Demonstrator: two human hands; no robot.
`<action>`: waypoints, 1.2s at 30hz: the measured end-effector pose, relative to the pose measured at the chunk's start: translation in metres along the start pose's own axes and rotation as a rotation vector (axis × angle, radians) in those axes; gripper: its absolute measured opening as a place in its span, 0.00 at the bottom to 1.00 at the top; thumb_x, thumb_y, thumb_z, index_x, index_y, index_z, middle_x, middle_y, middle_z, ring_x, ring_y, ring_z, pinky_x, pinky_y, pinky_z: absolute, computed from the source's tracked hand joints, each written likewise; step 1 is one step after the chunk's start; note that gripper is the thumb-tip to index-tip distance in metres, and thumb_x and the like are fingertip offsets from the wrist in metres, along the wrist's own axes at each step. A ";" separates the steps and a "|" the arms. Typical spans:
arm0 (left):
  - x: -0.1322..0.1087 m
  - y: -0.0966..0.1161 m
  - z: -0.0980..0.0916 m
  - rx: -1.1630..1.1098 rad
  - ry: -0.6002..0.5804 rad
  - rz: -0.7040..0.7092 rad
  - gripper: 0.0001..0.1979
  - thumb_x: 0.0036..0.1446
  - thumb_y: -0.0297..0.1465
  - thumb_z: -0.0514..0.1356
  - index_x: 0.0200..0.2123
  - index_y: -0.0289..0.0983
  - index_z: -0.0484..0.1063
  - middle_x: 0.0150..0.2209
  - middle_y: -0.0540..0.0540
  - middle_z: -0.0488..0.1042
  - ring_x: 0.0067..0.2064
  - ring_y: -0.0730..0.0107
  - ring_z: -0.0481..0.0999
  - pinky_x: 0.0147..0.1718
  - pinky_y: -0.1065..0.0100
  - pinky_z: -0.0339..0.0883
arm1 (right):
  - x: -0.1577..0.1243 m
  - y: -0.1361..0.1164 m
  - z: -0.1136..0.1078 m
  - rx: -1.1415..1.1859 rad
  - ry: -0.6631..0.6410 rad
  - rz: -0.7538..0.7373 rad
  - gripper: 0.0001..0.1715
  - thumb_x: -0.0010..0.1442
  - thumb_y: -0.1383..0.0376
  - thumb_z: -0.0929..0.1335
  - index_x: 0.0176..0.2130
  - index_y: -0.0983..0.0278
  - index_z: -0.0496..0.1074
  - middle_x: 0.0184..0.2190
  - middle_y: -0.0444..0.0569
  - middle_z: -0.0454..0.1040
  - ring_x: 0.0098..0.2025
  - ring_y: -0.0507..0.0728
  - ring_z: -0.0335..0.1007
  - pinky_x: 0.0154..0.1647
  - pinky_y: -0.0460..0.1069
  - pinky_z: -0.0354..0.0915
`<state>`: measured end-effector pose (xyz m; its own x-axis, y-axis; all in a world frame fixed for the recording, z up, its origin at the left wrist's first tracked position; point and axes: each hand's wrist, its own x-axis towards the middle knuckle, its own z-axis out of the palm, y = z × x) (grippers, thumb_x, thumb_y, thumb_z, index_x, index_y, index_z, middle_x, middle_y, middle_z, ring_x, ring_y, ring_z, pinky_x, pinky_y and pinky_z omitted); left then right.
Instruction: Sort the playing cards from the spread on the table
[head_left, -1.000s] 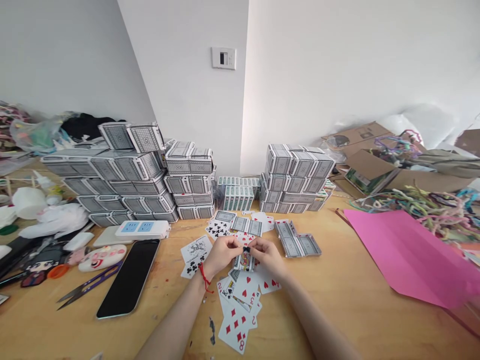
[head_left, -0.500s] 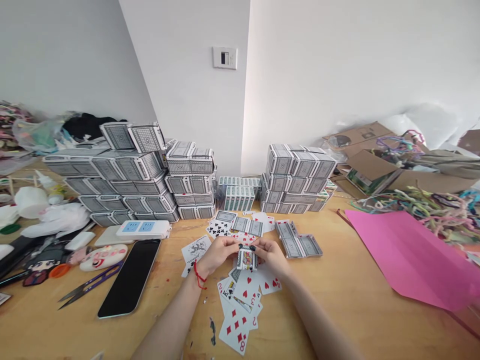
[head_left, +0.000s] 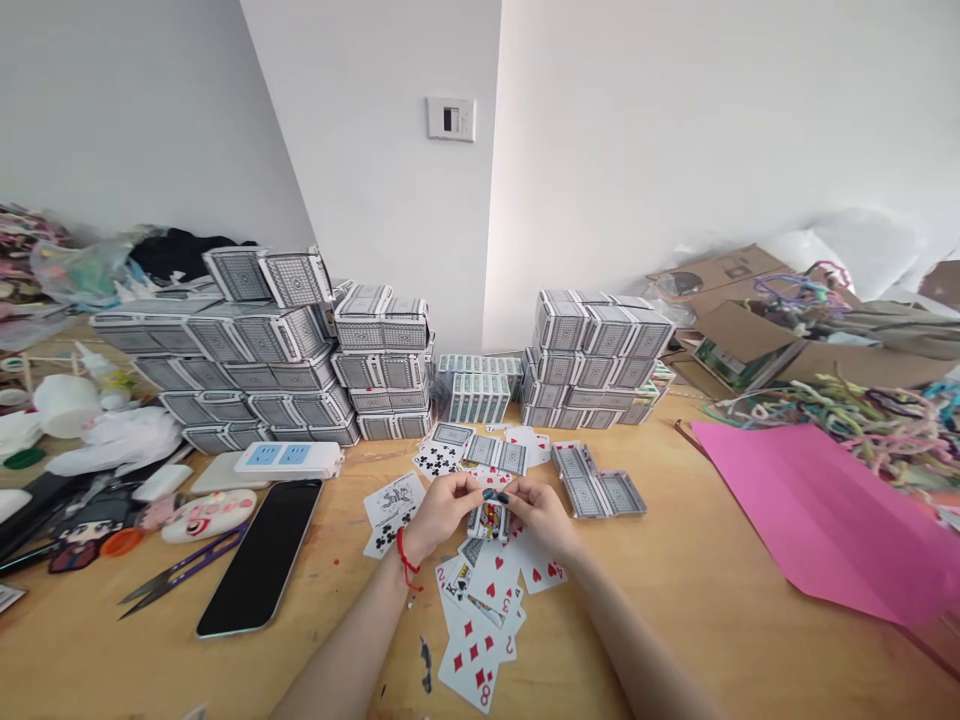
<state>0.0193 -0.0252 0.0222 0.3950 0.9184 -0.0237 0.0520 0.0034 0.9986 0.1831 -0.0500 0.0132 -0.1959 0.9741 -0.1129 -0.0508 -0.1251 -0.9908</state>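
Between my two hands is a playing card (head_left: pixel 489 521) with a face picture, its far edge pinched under both thumbs. My left hand (head_left: pixel 444 512), with a red string on the wrist, grips it from the left. My right hand (head_left: pixel 546 515) closes on it from the right, the thumbs meeting in the middle. Loose face-up cards lie beneath and nearer me, among them an eight of diamonds (head_left: pixel 471 662). Beyond the hands are a card of clubs (head_left: pixel 439 460) and face-down folded cards (head_left: pixel 495 453). A joined piece of folded cards (head_left: pixel 598 482) rests to the right.
Stacked card blocks stand at the back left (head_left: pixel 262 380) and back right (head_left: pixel 600 350), with green-edged card packs (head_left: pixel 480 397) between. On the left lie a phone (head_left: pixel 262 560), thread snips (head_left: pixel 184 570) and a power strip (head_left: pixel 289 458). Pink paper (head_left: pixel 817 520) and yarn (head_left: pixel 862 405) lie right.
Both thumbs have drawn together along the card's far edge, and the card has shifted slightly left and tilted. The other things stay where they were.
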 end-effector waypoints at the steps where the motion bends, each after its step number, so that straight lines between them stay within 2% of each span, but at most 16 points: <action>1: 0.000 0.000 0.000 0.001 -0.002 0.012 0.07 0.45 0.31 0.57 0.20 0.33 0.65 0.20 0.53 0.62 0.23 0.77 0.60 0.24 0.74 0.54 | -0.001 0.000 0.000 -0.007 0.012 -0.016 0.17 0.47 0.54 0.67 0.25 0.66 0.65 0.18 0.41 0.68 0.16 0.48 0.61 0.18 0.45 0.60; 10: -0.001 0.000 0.003 0.052 -0.004 0.019 0.09 0.46 0.34 0.56 0.21 0.34 0.65 0.21 0.52 0.64 0.23 0.76 0.62 0.23 0.74 0.55 | -0.001 0.004 0.000 -0.067 0.087 -0.106 0.17 0.47 0.54 0.67 0.24 0.65 0.63 0.16 0.40 0.63 0.17 0.47 0.54 0.18 0.44 0.51; 16: -0.001 -0.004 0.003 0.174 -0.021 0.044 0.08 0.46 0.34 0.56 0.23 0.34 0.69 0.22 0.51 0.66 0.25 0.74 0.64 0.25 0.73 0.57 | -0.005 -0.001 0.002 -0.167 0.056 -0.154 0.11 0.50 0.58 0.65 0.26 0.65 0.65 0.19 0.41 0.63 0.21 0.49 0.56 0.21 0.44 0.53; 22: -0.001 -0.010 0.002 0.151 -0.053 -0.011 0.12 0.46 0.36 0.56 0.23 0.33 0.71 0.22 0.49 0.69 0.24 0.73 0.65 0.25 0.72 0.56 | -0.004 0.002 0.001 -0.118 0.072 -0.106 0.11 0.48 0.60 0.66 0.24 0.66 0.65 0.17 0.40 0.62 0.19 0.48 0.54 0.19 0.44 0.50; 29: -0.001 -0.009 0.005 0.141 0.046 0.068 0.13 0.51 0.38 0.52 0.26 0.35 0.70 0.23 0.51 0.68 0.25 0.74 0.64 0.24 0.73 0.56 | 0.000 0.005 0.002 0.050 0.154 -0.054 0.16 0.48 0.54 0.66 0.28 0.66 0.66 0.16 0.39 0.61 0.16 0.46 0.50 0.17 0.43 0.47; 36: -0.002 -0.014 0.008 0.284 0.144 0.117 0.15 0.52 0.39 0.51 0.26 0.34 0.72 0.23 0.48 0.70 0.26 0.71 0.67 0.25 0.72 0.60 | -0.001 0.006 0.002 0.046 0.212 -0.131 0.17 0.47 0.54 0.67 0.24 0.65 0.63 0.17 0.39 0.61 0.18 0.47 0.54 0.18 0.43 0.51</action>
<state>0.0251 -0.0302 0.0079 0.2803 0.9527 0.1172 0.2760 -0.1970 0.9408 0.1810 -0.0523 0.0074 0.0246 0.9997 -0.0014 -0.1076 0.0012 -0.9942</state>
